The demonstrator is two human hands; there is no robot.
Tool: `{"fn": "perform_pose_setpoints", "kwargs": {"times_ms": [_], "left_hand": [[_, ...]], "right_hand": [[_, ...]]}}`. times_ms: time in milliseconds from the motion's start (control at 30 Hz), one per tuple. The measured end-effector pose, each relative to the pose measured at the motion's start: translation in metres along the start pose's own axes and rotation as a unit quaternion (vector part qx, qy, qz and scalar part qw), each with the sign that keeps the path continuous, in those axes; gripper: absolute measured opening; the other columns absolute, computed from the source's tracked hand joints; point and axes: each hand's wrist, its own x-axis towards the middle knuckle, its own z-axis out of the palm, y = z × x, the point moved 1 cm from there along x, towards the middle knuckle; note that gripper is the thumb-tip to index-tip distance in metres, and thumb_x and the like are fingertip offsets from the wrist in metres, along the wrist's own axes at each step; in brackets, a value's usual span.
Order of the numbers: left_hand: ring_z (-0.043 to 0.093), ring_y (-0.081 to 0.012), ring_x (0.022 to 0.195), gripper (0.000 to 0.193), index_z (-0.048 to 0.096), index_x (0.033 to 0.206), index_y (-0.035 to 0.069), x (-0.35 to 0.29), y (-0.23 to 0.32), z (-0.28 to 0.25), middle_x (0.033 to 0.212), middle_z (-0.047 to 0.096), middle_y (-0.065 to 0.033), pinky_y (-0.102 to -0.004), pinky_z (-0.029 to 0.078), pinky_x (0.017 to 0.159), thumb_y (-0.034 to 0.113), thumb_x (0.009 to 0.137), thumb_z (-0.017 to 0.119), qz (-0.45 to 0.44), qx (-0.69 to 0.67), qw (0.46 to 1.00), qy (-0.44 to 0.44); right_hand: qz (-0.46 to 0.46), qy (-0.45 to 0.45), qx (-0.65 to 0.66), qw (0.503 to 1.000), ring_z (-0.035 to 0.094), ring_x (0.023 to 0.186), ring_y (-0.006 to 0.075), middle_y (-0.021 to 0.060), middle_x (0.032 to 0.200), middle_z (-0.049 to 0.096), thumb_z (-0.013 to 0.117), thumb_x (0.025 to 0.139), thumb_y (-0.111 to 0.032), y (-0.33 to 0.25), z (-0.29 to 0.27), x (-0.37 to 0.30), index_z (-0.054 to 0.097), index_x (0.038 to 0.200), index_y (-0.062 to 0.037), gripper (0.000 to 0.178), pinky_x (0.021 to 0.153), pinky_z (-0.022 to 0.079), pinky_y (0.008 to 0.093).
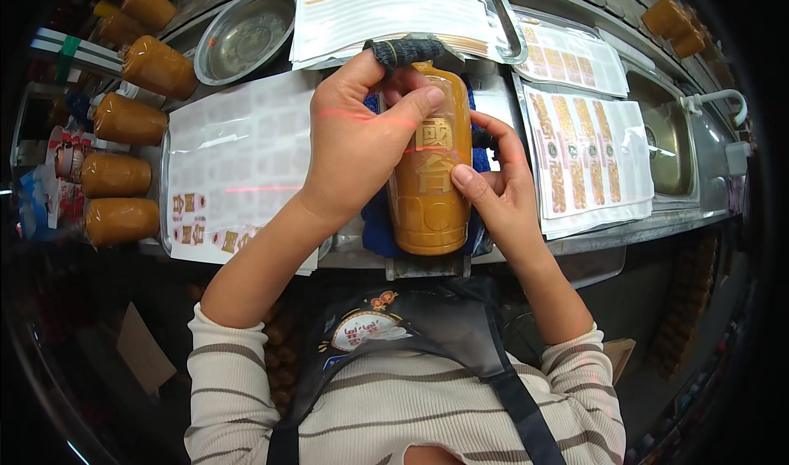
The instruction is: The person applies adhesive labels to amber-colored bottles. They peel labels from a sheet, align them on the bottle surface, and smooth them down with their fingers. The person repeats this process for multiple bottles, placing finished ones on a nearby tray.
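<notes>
A caramel-brown bottle (431, 218) lies in front of me on a blue cloth (377, 231), its neck away from me. Gold characters run down its upper face. My left hand (362, 132) is bent over the upper part of the bottle, thumb and fingertips closed together by the top character. What they pinch, perhaps a thin clear film, is hard to make out. A dark knitted cover wraps a finger of that hand. Around the bottle's right side curls my right hand (505, 189), its thumb pressed beside the lower character.
At the left lies a sheet of gold decals (238, 136), partly used, with several brown bottles (123, 175) beyond it. Behind are a metal bowl (246, 37) and a tray of striped sheets (386, 9). More decal sheets (588, 161) lie right, beside a sink (670, 136).
</notes>
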Motion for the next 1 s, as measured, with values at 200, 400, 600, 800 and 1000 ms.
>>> {"fn": "perform_pose_setpoints", "kwargs": {"times_ms": [200, 400, 600, 800, 1000], "left_hand": [[0.049, -0.004, 0.072, 0.017, 0.072, 0.098, 0.003, 0.0009, -0.001, 0.0, 0.084, 0.068, 0.0028, -0.0209, 0.044, 0.066, 0.0, 0.082, 0.074, 0.0, -0.003, 1.0, 0.004], [0.049, -0.0038, 0.071, 0.018, 0.071, 0.098, 0.003, 0.0008, -0.0001, 0.0003, 0.084, 0.068, 0.0028, -0.0206, 0.044, 0.066, -0.001, 0.081, 0.074, 0.005, -0.004, 1.0, 0.001], [0.049, -0.0036, 0.071, 0.018, 0.071, 0.099, 0.003, 0.0005, -0.0009, 0.0006, 0.085, 0.067, 0.0029, -0.0203, 0.044, 0.066, -0.002, 0.082, 0.074, 0.002, -0.011, 1.0, 0.003], [0.049, -0.0035, 0.071, 0.018, 0.071, 0.098, 0.003, 0.0019, 0.0001, 0.0001, 0.085, 0.067, 0.0029, -0.0204, 0.044, 0.065, -0.001, 0.082, 0.075, -0.001, -0.009, 1.0, 0.001], [0.049, -0.0039, 0.069, 0.017, 0.07, 0.096, 0.003, 0.0029, -0.001, 0.0007, 0.083, 0.066, 0.0026, -0.0208, 0.044, 0.065, -0.001, 0.081, 0.075, 0.001, 0.001, 1.0, 0.004]], "right_hand": [[-0.012, 0.019, 0.012, 1.0, 0.056, 0.065, 0.0013, 0.0071, 0.1, 0.066, 0.072, 0.092, -0.022, 0.0004, 0.0011, -0.0003, 0.041, 0.144, -0.0026, 0.063, 0.057, 0.043, 0.0162], [-0.009, 0.015, -0.015, 1.0, 0.055, 0.068, -0.0008, 0.0073, 0.119, 0.059, 0.068, 0.094, -0.018, -0.0041, 0.0025, -0.0015, 0.039, 0.145, -0.0001, 0.061, 0.06, 0.044, 0.0147], [-0.008, 0.008, -0.022, 1.0, 0.055, 0.069, -0.0007, 0.0074, 0.119, 0.058, 0.068, 0.094, -0.017, 0.0002, 0.0014, -0.0012, 0.039, 0.145, -0.0001, 0.061, 0.061, 0.044, 0.0149], [-0.019, 0.027, -0.002, 0.999, 0.055, 0.068, -0.0003, 0.0066, 0.115, 0.059, 0.068, 0.093, -0.017, -0.0039, 0.0057, -0.0007, 0.039, 0.145, -0.0008, 0.061, 0.06, 0.044, 0.0154], [0.0, 0.005, -0.003, 1.0, 0.062, 0.07, 0.0044, 0.0112, 0.109, 0.065, 0.072, 0.092, -0.022, -0.0044, 0.0013, -0.0008, 0.038, 0.145, -0.0017, 0.066, 0.06, 0.047, 0.0166]]}}
